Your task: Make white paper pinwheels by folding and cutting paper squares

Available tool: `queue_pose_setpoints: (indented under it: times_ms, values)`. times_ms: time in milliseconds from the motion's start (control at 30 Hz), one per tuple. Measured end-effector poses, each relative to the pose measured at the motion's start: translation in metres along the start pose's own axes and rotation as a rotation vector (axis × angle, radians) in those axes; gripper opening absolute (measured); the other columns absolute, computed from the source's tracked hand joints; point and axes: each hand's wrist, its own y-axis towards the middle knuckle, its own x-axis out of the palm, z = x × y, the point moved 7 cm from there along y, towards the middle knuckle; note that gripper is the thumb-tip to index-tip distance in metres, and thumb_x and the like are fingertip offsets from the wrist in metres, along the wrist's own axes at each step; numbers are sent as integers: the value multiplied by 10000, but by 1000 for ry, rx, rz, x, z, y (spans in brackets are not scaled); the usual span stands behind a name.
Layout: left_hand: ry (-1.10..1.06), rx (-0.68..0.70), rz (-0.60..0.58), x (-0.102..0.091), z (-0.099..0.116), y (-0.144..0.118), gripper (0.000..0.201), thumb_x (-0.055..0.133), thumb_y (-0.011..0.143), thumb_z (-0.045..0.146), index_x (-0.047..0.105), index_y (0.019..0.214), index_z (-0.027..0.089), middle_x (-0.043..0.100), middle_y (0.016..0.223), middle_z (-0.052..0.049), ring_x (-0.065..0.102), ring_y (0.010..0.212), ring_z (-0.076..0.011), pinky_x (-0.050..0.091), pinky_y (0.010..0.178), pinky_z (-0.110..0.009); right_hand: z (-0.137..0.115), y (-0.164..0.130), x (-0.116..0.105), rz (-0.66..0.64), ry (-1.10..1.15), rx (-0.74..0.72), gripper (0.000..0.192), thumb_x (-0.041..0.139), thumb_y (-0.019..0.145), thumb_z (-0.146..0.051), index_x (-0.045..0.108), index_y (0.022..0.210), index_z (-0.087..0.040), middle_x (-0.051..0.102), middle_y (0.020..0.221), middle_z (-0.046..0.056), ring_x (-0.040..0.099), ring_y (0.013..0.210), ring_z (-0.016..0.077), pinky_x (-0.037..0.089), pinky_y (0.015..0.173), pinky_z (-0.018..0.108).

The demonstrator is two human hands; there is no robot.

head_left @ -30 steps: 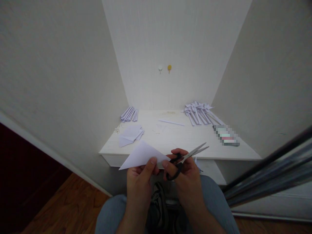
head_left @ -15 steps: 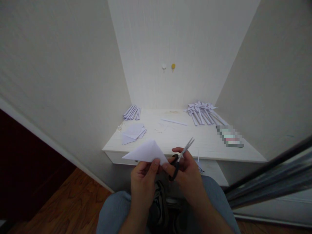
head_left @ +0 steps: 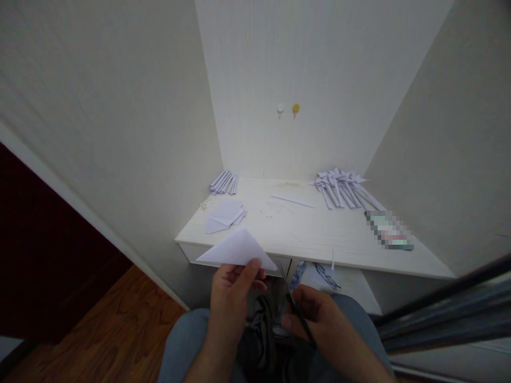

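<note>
Head view: left hand (head_left: 233,292) pinches a white folded paper triangle (head_left: 236,249) at its lower right corner, thumb on top, paper fanning up and left of the hand. Right hand (head_left: 319,324) sits lower and to the right, closed around black-handled scissors (head_left: 293,303), blades pointing up-left toward the paper's corner, tips just short of it; can't tell how far the blades are open. Beyond both hands, white bench (head_left: 311,234) carries flat paper pieces (head_left: 225,215) ahead of the left hand, rolled paper bundle (head_left: 224,182) further back, pile of folded paper strips (head_left: 343,186) ahead-right of the right hand.
</note>
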Motion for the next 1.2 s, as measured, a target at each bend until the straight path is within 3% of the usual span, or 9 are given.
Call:
queue_pose_setpoints:
  times_ms: [267,433,600,900,1200]
  values:
    - [221,55,31,4,20,-5,232,819,664,328,713,688,122,697,590,-37,626,503,-153,536,479,-250,-8,-8,13,-108,-13,40,238,844,605,-330,643,634,-206,575,585,-33,444,549,123,306,545,260]
    - [254,101,56,6,28,-11,204,810,653,304,704,685,133,692,575,-26,618,491,-143,528,496,-241,-9,-12,13,-104,-46,54,192,841,610,-339,726,698,-212,606,616,-25,468,566,128,311,543,257]
    - [243,144,44,6,29,-14,190,813,654,286,712,725,142,697,584,-16,617,493,-142,515,499,-237,-12,-14,10,-87,12,64,268,890,553,-337,770,757,-210,647,659,-18,513,603,137,356,565,252]
    - [240,168,64,4,32,-18,149,831,649,257,731,700,158,694,580,-12,658,564,-172,533,569,-261,-17,-18,18,-167,-21,51,234,844,644,-396,728,691,-199,592,615,-29,454,577,122,326,560,249]
    - [318,110,-44,6,31,-17,205,793,708,319,707,607,163,665,538,-16,610,518,-144,491,508,-227,-10,-19,16,-178,-64,45,309,817,677,-429,630,648,-184,485,599,-45,358,569,107,251,537,249]
